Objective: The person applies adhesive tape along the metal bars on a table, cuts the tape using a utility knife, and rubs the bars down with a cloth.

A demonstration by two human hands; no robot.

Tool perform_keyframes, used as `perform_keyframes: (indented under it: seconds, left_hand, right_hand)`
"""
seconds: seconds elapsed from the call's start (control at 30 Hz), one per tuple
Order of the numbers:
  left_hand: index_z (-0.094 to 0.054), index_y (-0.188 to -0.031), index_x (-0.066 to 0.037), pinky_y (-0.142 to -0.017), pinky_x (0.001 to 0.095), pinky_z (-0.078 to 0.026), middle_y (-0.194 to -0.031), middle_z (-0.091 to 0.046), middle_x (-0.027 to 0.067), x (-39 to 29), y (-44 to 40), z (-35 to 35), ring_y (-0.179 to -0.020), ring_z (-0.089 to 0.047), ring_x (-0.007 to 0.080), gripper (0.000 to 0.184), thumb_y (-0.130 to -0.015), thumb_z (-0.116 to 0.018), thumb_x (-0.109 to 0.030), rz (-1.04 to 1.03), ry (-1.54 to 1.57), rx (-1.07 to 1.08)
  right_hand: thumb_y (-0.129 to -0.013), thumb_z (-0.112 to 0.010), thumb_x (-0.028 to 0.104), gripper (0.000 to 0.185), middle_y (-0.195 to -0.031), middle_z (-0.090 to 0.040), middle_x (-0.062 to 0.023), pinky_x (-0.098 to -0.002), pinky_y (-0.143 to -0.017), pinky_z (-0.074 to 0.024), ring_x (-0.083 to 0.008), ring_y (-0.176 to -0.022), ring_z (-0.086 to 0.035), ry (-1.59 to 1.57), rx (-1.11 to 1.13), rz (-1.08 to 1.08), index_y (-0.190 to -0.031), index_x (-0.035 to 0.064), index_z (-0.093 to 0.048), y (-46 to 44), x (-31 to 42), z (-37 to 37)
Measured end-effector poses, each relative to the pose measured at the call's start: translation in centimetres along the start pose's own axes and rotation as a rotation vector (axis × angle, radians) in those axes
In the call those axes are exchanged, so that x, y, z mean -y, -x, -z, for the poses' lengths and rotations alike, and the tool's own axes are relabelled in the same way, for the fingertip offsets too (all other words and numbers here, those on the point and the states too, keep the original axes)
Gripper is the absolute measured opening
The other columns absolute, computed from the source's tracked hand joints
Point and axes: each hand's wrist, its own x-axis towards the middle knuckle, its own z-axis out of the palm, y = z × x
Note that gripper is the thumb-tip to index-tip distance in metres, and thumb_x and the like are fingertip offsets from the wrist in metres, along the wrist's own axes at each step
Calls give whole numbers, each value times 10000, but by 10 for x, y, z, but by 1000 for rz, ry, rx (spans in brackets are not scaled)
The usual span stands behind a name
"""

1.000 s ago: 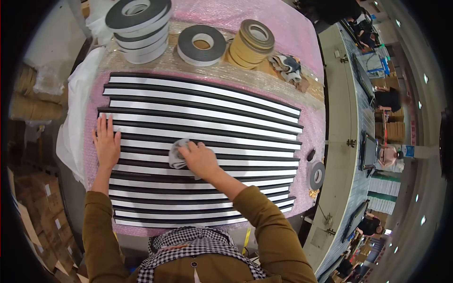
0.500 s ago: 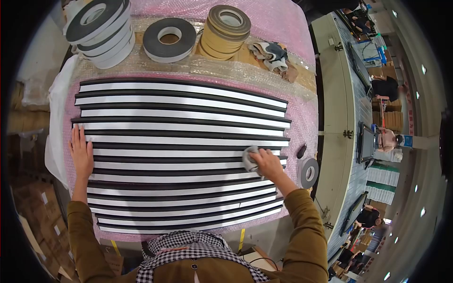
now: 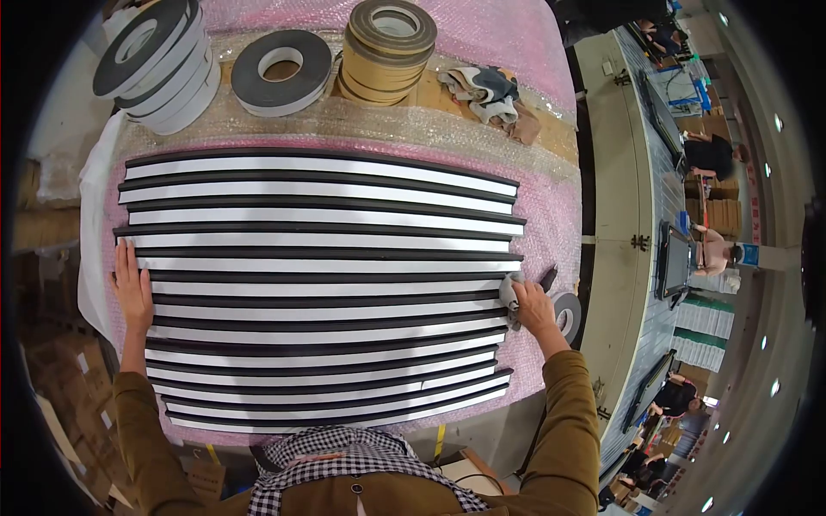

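Observation:
Several long black-and-white strips (image 3: 327, 261) lie side by side across the table on pink bubble wrap (image 3: 551, 206). My left hand (image 3: 132, 288) rests flat, fingers stretched out, on the left ends of the middle strips. At their right ends, my right hand (image 3: 535, 308) is closed around a grey cloth (image 3: 509, 294), which touches the strips. Just beyond that hand lie a small dark object (image 3: 548, 277), whose kind I cannot make out, and a roll of grey tape (image 3: 565, 315), partly covered by the hand.
Along the far side stand a stack of white-sided tape rolls (image 3: 163, 69), a single dark tape roll (image 3: 280, 73) and a stack of tan rolls (image 3: 387, 52). Crumpled rags (image 3: 490, 93) lie beside them. A long conveyor (image 3: 615, 215) runs at right, with people beyond it.
My right hand has slid the cloth rightward along the strips to their right ends. My left hand stays on the left ends. The view has shifted slightly.

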Motion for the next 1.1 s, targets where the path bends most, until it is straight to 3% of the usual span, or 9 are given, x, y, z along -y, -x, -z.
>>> perform_keyframes:
  seconds: [0.17,0.3,0.4,0.43,0.57,0.67,0.83,1.0,1.1]
  left_hand:
    - [-307,-1458,-106,-1100,470,-200,-1516,-268,114,-2,1,5,-1374,-275,311,534,-962,-403,-281,-9,2,-55]
    - [-366,-1424,-102,-1066,445,-272,-1493,-299,132,-8,-4,16,-1328,-327,339,523,-933,-480,-241,-20,91,-176]
    - [-406,-1394,-99,-1045,441,-307,-1488,-306,138,-8,3,20,-1308,-348,358,508,-917,-514,-236,7,143,-227]
    - [-426,-1376,-98,-1039,445,-317,-1491,-301,138,-8,2,20,-1303,-354,371,498,-911,-523,-246,25,169,-239]
    - [-454,-1349,-103,-1036,473,-316,-1492,-300,137,-24,-14,36,-1307,-355,366,484,-903,-540,-270,147,113,-227]
    - [-423,-1376,-117,-1047,507,-288,-1490,-296,141,-37,-37,41,-1332,-325,351,500,-912,-535,-268,167,86,-215]
    - [-369,-1414,-142,-1056,582,-237,-1507,-271,126,-54,-67,2,-1374,-273,322,533,-922,-523,-276,56,124,-173]
    - [-323,-1444,-153,-1070,594,-205,-1514,-258,118,-60,-68,1,-1395,-236,322,548,-937,-489,-281,52,76,-61]
    - [-308,-1454,-159,-1073,605,-187,-1517,-257,105,-59,-69,2,-1403,-223,309,547,-946,-458,-298,45,121,-82]
  right_hand:
    - [-766,-615,133,367,-930,-554,-97,-408,-660,-531,-300,-839,-606,114,51,-97,-1122,174,-537,0,18,12]
    - [-781,-594,125,365,-935,-559,-97,-418,-668,-537,-309,-882,-606,229,203,-340,-1139,169,-536,-9,40,40]
    - [-747,-634,117,394,-936,-569,-104,-417,-667,-541,-308,-845,-614,63,-160,-316,-1127,164,-542,-28,90,85]
    - [-747,-634,117,394,-936,-569,-104,-417,-667,-541,-308,-845,-614,65,-172,-303,-1127,164,-542,-40,110,98]
    - [-684,-710,99,511,-986,-603,-107,-414,-634,-535,-303,-827,-630,-245,-405,95,-1165,128,-539,-107,221,139]
    - [-631,-750,171,572,-1051,-599,-94,-421,-670,-550,-292,-920,-623,-392,-356,227,-1164,159,-541,-159,335,156]
    - [-714,-644,131,366,-903,-548,-84,-364,-556,-539,-261,-793,-613,-498,-534,375,-1063,107,-539,-237,496,148]
    - [-732,-626,132,285,-877,-537,-84,-340,-508,-539,-258,-773,-610,-413,-442,352,-1009,102,-568,-247,516,115]
    - [-689,-642,116,359,-877,-536,-61,-343,-518,-536,-254,-763,-602,-443,-431,358,-1042,136,-586,-239,488,104]
